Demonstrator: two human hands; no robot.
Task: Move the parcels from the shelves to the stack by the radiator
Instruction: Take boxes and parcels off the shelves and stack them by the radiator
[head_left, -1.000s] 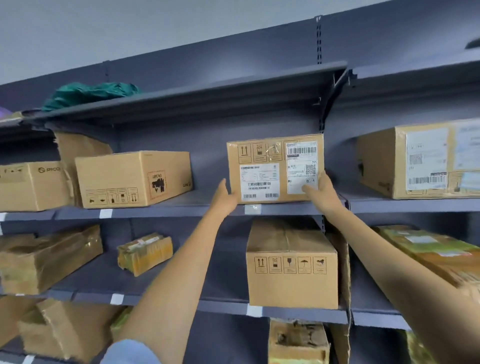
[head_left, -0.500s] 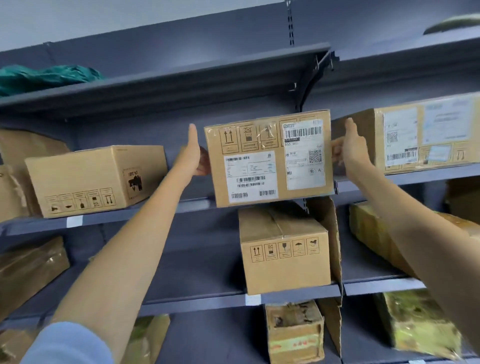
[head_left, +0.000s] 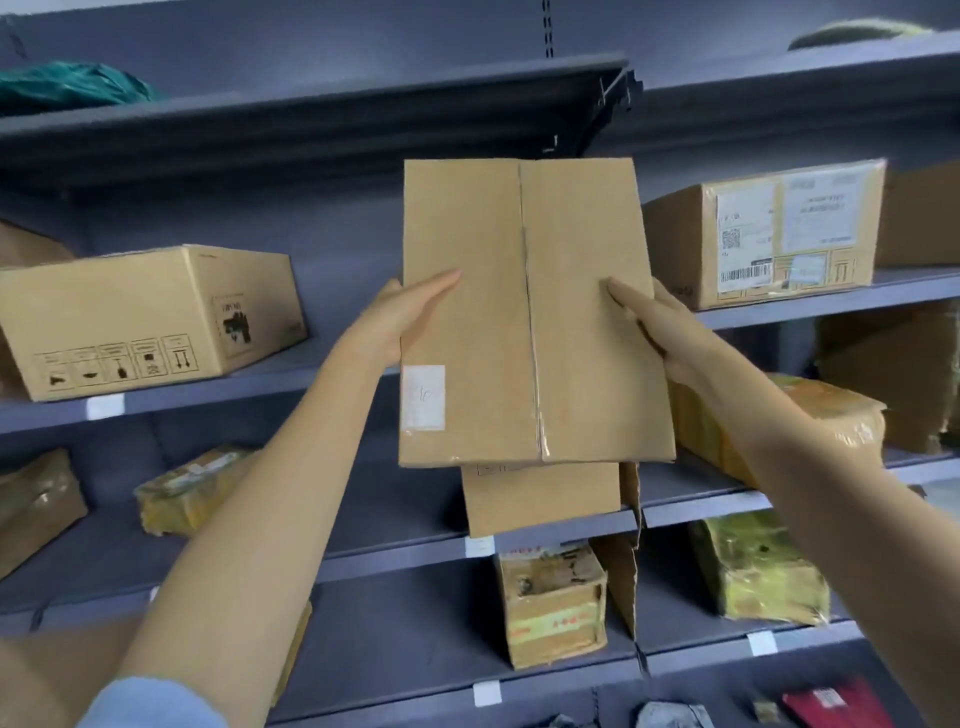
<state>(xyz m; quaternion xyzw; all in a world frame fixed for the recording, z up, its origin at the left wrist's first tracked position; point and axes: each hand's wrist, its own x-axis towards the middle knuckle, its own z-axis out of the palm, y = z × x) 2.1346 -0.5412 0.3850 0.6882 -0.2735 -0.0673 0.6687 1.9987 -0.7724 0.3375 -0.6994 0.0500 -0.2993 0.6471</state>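
Cardboard parcel (head_left: 530, 312) is now in the air in front of the shelves (head_left: 311, 374), clear of every board, and I hold it between my two hands. My left hand (head_left: 400, 322) presses on its left side with the thumb laid flat across the near face, and my right hand (head_left: 654, 322) does the same on the right side, fingers wrapped behind where I cannot see them. I think this grip from both sides is chosen because the box is wide and smooth, so one hand could not carry it safely. The taped seam faces me, which means the box is tipped toward my chest, ready to be carried away.

Half a second ago the printed labels faced me and the box was only just leaving the middle shelf, with my palms flat at its ends. Since then it has rotated and come closer. The radiator stack is not in view.
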